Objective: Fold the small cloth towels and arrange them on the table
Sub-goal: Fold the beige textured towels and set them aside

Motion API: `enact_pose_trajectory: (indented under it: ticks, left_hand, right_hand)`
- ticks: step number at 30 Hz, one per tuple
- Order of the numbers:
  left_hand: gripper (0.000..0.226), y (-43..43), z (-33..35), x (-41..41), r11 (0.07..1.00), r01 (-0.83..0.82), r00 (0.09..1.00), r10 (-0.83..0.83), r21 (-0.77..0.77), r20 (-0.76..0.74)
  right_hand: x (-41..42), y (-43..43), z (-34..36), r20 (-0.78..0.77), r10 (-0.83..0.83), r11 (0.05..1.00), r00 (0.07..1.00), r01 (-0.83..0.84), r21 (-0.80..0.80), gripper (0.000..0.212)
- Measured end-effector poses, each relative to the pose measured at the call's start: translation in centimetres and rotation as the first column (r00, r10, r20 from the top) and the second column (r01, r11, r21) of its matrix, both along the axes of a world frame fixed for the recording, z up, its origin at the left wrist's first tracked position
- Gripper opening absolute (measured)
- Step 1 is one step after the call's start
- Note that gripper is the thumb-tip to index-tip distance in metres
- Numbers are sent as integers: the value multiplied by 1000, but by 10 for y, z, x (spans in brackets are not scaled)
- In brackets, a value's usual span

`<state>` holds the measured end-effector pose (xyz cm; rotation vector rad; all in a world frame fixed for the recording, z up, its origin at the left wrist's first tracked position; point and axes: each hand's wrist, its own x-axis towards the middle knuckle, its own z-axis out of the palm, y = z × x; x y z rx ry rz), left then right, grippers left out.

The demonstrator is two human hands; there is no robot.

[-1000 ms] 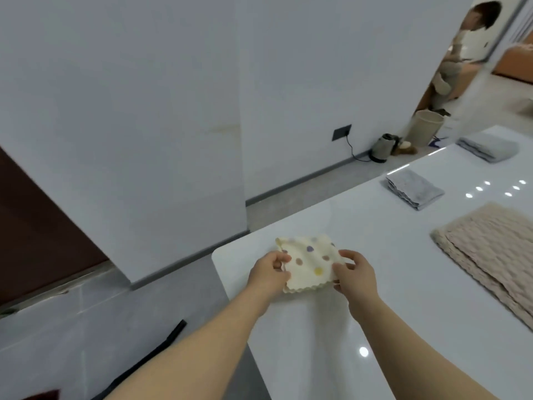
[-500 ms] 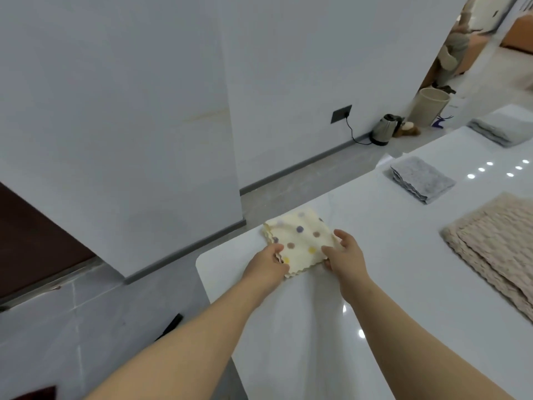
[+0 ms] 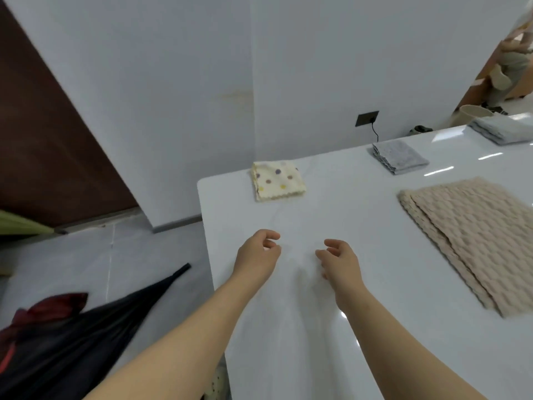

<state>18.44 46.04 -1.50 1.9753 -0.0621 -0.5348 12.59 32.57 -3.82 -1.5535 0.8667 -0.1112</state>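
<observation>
A folded cream towel with coloured dots [image 3: 277, 180] lies flat near the far left corner of the white table [image 3: 331, 298]. My left hand [image 3: 257, 256] and my right hand [image 3: 340, 262] hover over the table well short of that towel. Both have loosely curled fingers and hold nothing. A folded grey towel [image 3: 399, 157] lies further right along the far edge. Another folded pale grey towel [image 3: 503, 129] sits at the far right. A large beige waffle-textured towel [image 3: 473, 241] lies folded on the right side of the table.
The table's left edge runs close to my left forearm. On the floor to the left lie a black bag [image 3: 86, 336] and a dark red cloth [image 3: 43, 310]. A white wall stands behind the table. A person [image 3: 510, 67] sits far back at the right.
Both hands let go of the dotted towel and drew back toward me. The towel stays flat near the table's far left corner.
</observation>
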Motion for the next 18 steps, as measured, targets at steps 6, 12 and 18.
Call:
enact_pose_trajectory:
  ticks: [6, 12, 18]
  left_hand:
    - [20, 16, 11, -114, 998, -18, 1000, 18, 54, -2]
    - [22, 9, 10, -174, 982, 137, 990, -140, 130, 13]
    - [23, -30, 5, -194, 948, 269, 956, -284, 169, 71]
  right_hand:
    - [-115, 11, 17, -80, 147, 989, 986, -147, 1, 30]
    - [-183, -2, 23, -172, 202, 968, 964, -223, -113, 25]
    - [-207, -32, 22, -201, 195, 947, 960, -238, -215, 23]
